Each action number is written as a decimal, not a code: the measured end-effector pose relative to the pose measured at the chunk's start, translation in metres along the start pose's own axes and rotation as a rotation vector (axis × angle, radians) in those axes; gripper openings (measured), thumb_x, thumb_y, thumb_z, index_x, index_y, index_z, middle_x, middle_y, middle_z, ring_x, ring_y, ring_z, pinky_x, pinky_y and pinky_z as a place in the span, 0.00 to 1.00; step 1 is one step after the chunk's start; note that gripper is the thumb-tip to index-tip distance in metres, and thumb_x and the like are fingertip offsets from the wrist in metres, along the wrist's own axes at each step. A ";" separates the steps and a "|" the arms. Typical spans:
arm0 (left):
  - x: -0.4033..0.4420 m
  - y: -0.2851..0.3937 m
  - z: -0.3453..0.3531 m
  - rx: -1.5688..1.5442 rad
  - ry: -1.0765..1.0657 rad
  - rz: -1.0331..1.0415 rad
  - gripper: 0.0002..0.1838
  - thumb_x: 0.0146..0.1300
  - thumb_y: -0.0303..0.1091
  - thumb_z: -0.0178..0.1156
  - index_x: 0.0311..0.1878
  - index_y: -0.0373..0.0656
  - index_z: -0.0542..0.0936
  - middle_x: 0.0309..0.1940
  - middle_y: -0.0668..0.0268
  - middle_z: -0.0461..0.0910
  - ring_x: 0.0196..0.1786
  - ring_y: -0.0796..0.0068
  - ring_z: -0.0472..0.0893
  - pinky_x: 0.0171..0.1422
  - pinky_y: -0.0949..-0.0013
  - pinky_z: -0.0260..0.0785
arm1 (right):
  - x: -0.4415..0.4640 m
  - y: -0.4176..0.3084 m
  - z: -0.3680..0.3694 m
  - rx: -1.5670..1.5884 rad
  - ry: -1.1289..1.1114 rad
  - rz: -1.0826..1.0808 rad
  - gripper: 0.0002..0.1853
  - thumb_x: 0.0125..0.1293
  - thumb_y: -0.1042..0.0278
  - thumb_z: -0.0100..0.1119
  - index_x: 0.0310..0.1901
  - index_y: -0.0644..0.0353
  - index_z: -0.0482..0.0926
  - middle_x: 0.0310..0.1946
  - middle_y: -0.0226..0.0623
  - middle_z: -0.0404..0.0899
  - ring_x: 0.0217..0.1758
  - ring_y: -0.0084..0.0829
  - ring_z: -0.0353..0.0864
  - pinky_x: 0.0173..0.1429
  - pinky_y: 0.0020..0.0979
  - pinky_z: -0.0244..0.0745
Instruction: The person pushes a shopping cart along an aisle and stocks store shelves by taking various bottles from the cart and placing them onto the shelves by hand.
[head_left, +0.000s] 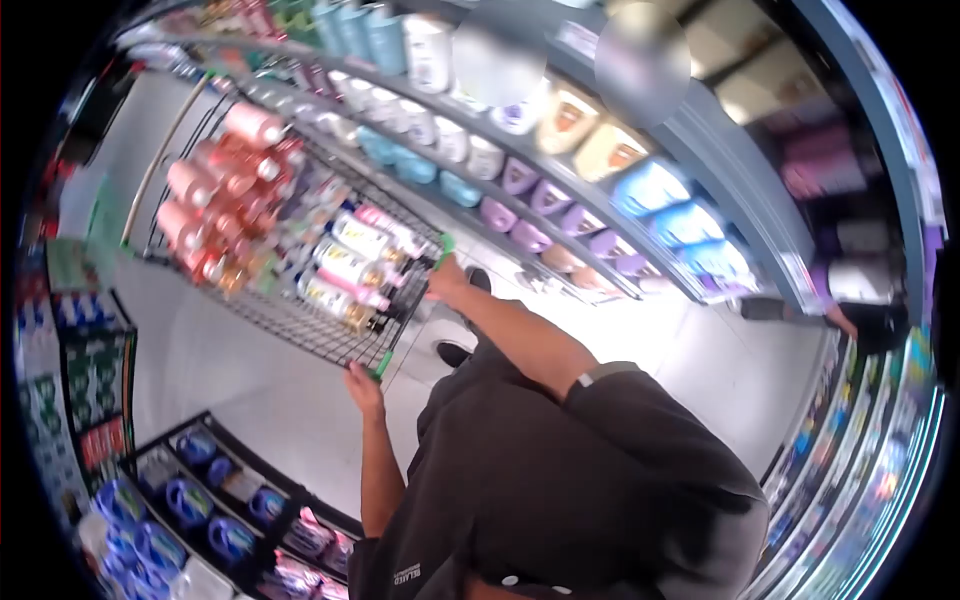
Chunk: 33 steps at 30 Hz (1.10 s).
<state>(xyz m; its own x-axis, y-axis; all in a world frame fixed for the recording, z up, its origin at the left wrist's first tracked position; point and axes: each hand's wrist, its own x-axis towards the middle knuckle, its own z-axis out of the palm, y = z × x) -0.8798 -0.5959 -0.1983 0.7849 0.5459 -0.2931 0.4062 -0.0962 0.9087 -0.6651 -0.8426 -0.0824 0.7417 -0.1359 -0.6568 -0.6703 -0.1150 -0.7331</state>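
Observation:
My left hand point(366, 388) holds the lower end of the handle of a wire shopping cart point(290, 335), beside a green corner piece. Near the other green corner, my right hand point(447, 279) is closed on the same handle. Pink and coral bottles point(228, 185) fill the far part of the cart. Closer to the handle lie white and pink labelled bottles point(345, 262) on their sides. Both hands are partly blurred, and the exact finger wrap is hard to see.
Shelves with rows of bottles point(550, 195) run along the cart's right side. At lower left stands a display rack point(205, 480) with blue-purple packs; green packs point(95, 385) are stacked behind it. Another person in dark clothes point(880, 328) is at the far right. My shoes point(453, 353) show beside the handle.

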 end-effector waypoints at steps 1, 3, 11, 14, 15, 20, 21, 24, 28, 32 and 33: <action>-0.004 0.009 0.000 0.038 -0.006 0.024 0.23 0.81 0.51 0.45 0.60 0.39 0.73 0.43 0.61 0.77 0.41 0.66 0.77 0.44 0.61 0.75 | -0.008 -0.009 -0.015 0.032 0.012 0.018 0.28 0.69 0.71 0.62 0.65 0.66 0.60 0.49 0.56 0.81 0.37 0.45 0.90 0.34 0.41 0.91; -0.035 0.047 0.000 -0.145 0.040 -0.218 0.22 0.81 0.51 0.46 0.62 0.43 0.73 0.44 0.63 0.77 0.43 0.70 0.77 0.37 0.65 0.75 | -0.019 -0.009 -0.019 -0.162 0.002 0.068 0.27 0.65 0.69 0.66 0.60 0.71 0.65 0.48 0.59 0.84 0.36 0.48 0.91 0.37 0.43 0.88; -0.064 0.061 0.021 -0.249 0.047 -0.324 0.26 0.80 0.53 0.47 0.73 0.51 0.66 0.55 0.65 0.73 0.53 0.62 0.78 0.46 0.51 0.82 | -0.011 0.016 -0.033 -0.312 0.160 0.039 0.30 0.63 0.63 0.65 0.64 0.68 0.68 0.54 0.62 0.82 0.61 0.59 0.81 0.66 0.49 0.77; -0.075 0.075 0.023 -0.250 0.073 -0.386 0.26 0.79 0.54 0.48 0.74 0.57 0.65 0.57 0.65 0.73 0.55 0.61 0.77 0.49 0.49 0.82 | -0.019 0.015 -0.044 -0.321 0.071 -0.016 0.21 0.67 0.69 0.57 0.58 0.71 0.68 0.56 0.63 0.80 0.61 0.60 0.81 0.63 0.50 0.78; -0.075 0.076 0.022 -0.233 0.084 -0.416 0.25 0.79 0.54 0.49 0.74 0.58 0.66 0.57 0.65 0.73 0.54 0.62 0.77 0.49 0.49 0.82 | -0.011 0.024 -0.039 -0.416 0.065 -0.050 0.23 0.67 0.67 0.59 0.59 0.70 0.67 0.57 0.62 0.80 0.61 0.58 0.81 0.64 0.49 0.78; -0.089 0.095 0.019 0.167 0.251 -0.300 0.28 0.76 0.52 0.55 0.73 0.51 0.70 0.59 0.60 0.79 0.57 0.59 0.80 0.55 0.50 0.79 | 0.004 0.046 -0.054 -0.360 -0.069 -0.071 0.38 0.68 0.54 0.68 0.65 0.73 0.59 0.56 0.65 0.80 0.60 0.60 0.81 0.65 0.48 0.77; -0.086 0.072 0.019 0.357 0.375 -0.149 0.27 0.75 0.50 0.57 0.71 0.47 0.72 0.58 0.59 0.80 0.54 0.60 0.81 0.55 0.54 0.79 | -0.012 0.032 -0.063 -0.454 -0.091 -0.072 0.37 0.68 0.55 0.67 0.65 0.73 0.59 0.55 0.64 0.80 0.59 0.61 0.82 0.65 0.49 0.77; -0.113 0.112 0.030 0.424 0.493 0.146 0.26 0.71 0.44 0.63 0.66 0.39 0.75 0.55 0.54 0.83 0.52 0.61 0.84 0.55 0.60 0.78 | 0.001 0.044 -0.066 -0.430 -0.122 -0.149 0.31 0.70 0.56 0.67 0.61 0.71 0.65 0.50 0.58 0.83 0.49 0.53 0.83 0.53 0.45 0.78; -0.098 0.187 0.057 0.165 0.184 0.063 0.23 0.68 0.38 0.65 0.62 0.37 0.78 0.46 0.53 0.87 0.47 0.61 0.87 0.54 0.61 0.78 | -0.018 0.036 -0.097 -0.330 -0.354 -0.164 0.25 0.73 0.57 0.65 0.61 0.66 0.71 0.45 0.45 0.86 0.34 0.31 0.85 0.38 0.32 0.81; 0.009 0.144 0.092 0.262 0.089 0.053 0.31 0.65 0.37 0.67 0.69 0.36 0.73 0.54 0.51 0.84 0.49 0.60 0.87 0.56 0.60 0.78 | -0.023 0.037 -0.159 -0.378 -0.556 -0.181 0.26 0.76 0.58 0.60 0.67 0.64 0.70 0.49 0.42 0.86 0.45 0.30 0.86 0.48 0.29 0.81; 0.040 0.131 0.103 0.333 0.086 0.027 0.35 0.63 0.40 0.67 0.71 0.35 0.71 0.58 0.46 0.81 0.58 0.54 0.84 0.63 0.57 0.75 | -0.028 0.034 -0.175 -0.414 -0.526 -0.174 0.25 0.76 0.59 0.59 0.68 0.64 0.69 0.50 0.42 0.86 0.46 0.31 0.86 0.48 0.29 0.81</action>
<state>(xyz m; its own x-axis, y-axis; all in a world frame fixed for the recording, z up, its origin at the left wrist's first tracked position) -0.7473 -0.6727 -0.1216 0.7609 0.6064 -0.2308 0.5274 -0.3707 0.7645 -0.7134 -1.0154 -0.0581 0.6825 0.4017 -0.6105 -0.4167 -0.4724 -0.7767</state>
